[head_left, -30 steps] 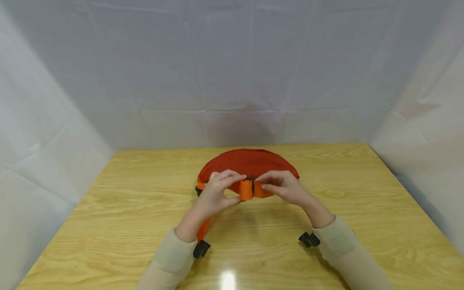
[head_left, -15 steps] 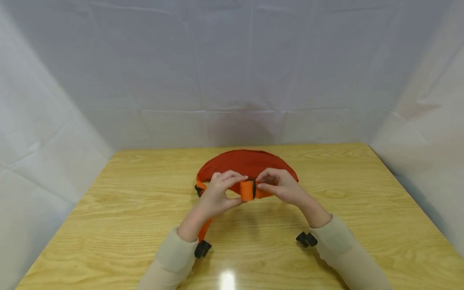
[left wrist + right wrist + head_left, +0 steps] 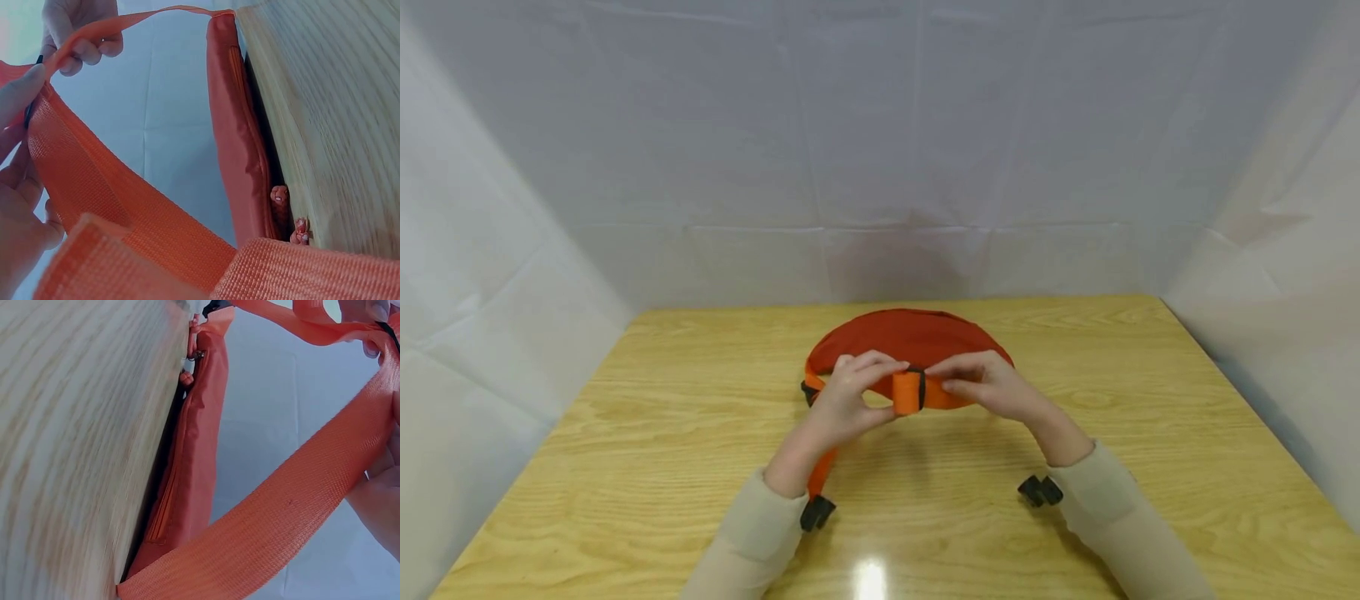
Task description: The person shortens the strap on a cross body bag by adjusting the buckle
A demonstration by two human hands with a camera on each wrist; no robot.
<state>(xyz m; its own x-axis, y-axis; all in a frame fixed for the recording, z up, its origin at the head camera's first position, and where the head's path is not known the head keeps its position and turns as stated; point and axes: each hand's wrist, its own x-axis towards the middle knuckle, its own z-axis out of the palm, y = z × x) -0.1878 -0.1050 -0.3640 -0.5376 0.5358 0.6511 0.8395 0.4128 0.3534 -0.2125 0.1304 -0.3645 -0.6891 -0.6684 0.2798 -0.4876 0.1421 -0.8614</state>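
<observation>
A red waist bag [image 3: 910, 337] stands on the table with its zip side low, as the left wrist view shows. Its orange webbing strap [image 3: 144, 206] rises in a curve toward the person. Both hands hold the strap at a black slider [image 3: 922, 388]. My left hand [image 3: 848, 402] pinches a short folded loop of webbing [image 3: 906, 394] between thumb and fingers, just left of the slider. On the slider's other side, the thumb and fingers of my right hand [image 3: 994, 388] pinch the strap's upper edge. Part of the slider is hidden by fingers in the wrist views.
A black buckle [image 3: 809, 393] sits at the bag's left end. A length of orange strap [image 3: 822, 477] hangs by the left forearm. Small black pieces [image 3: 1040, 491] stand beside the cuffs. Pale sheeting [image 3: 910, 150] encloses the wooden table [image 3: 715, 433] on three sides.
The right fingers came close to the slider half a second ago and now sit farther right along the strap. Loop and bag have shifted slightly left; the left hand keeps its pinch.
</observation>
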